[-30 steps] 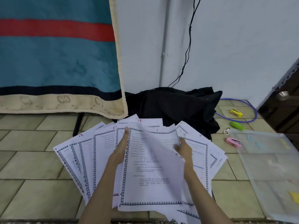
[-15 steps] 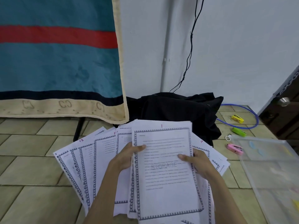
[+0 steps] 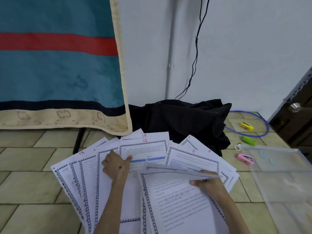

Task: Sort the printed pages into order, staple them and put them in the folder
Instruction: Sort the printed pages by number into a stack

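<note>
Pages everywhere, and we're deep in the sorting. The printed pages lie fanned across the tiled floor, each with a handwritten number at the top corner (a 15, a 12, a 4 and a 9 can be read, clearly not in sequence), so spreading them like this looks like a way to see every number at once.

The left hand rests on the middle of the fan, fingers spread and fairly straight, thumb laid across the page marked 12. It reads as a flat press that pins the spread while the other hand works. No curl round anything there, so that grip is open.

The right hand has the action: thumb on top, fingers underneath, pinching the edge of a lifted sheet that hangs nearly level above the watermarked page. Probably a peel-up to check or move it.

Off to the right, the clear plastic folder waits on the floor, well apart from the fan. Just beyond its far corner lie a pink stapler, a green one and a yellow one, none touched. Stapling and filing look a good way off; ordering is not yet done.
</note>
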`<state>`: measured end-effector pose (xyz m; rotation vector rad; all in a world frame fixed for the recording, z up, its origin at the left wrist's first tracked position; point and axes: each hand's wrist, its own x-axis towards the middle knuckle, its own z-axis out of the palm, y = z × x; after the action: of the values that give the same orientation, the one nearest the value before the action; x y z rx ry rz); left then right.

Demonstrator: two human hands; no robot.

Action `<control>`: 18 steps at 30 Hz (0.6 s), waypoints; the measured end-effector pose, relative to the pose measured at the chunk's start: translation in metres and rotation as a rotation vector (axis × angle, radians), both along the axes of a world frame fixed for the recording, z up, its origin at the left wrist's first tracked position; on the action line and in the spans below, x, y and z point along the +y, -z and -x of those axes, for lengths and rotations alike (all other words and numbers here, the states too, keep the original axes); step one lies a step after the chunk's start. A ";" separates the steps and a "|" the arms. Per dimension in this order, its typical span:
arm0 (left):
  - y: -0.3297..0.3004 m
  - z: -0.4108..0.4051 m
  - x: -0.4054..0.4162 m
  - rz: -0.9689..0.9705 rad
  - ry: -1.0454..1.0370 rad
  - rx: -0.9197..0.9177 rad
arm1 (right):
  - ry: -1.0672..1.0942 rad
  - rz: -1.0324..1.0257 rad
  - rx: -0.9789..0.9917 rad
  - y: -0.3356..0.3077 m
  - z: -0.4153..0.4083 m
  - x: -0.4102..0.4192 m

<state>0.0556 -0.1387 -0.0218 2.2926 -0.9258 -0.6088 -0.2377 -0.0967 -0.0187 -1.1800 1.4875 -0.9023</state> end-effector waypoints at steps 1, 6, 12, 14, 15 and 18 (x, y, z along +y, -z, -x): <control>0.000 -0.002 -0.002 0.043 0.024 0.065 | 0.006 -0.006 0.025 0.001 -0.002 -0.002; -0.002 -0.003 -0.002 0.298 0.188 0.261 | 0.088 -0.033 0.071 -0.002 -0.017 -0.008; -0.015 0.003 0.013 0.451 0.149 0.514 | 0.178 0.016 0.034 0.001 -0.021 -0.011; -0.011 0.000 0.011 0.440 0.146 0.512 | 0.193 -0.013 0.058 0.002 -0.021 -0.012; -0.010 -0.003 0.010 0.404 0.143 0.503 | 0.208 -0.015 0.082 0.005 -0.020 -0.014; -0.004 -0.019 0.004 0.370 0.069 0.542 | 0.201 0.076 0.145 0.001 -0.021 -0.014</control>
<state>0.0746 -0.1346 -0.0179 1.6519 -0.7715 -0.9405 -0.2172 -0.1112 -0.0194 -1.1860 1.7252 -1.0338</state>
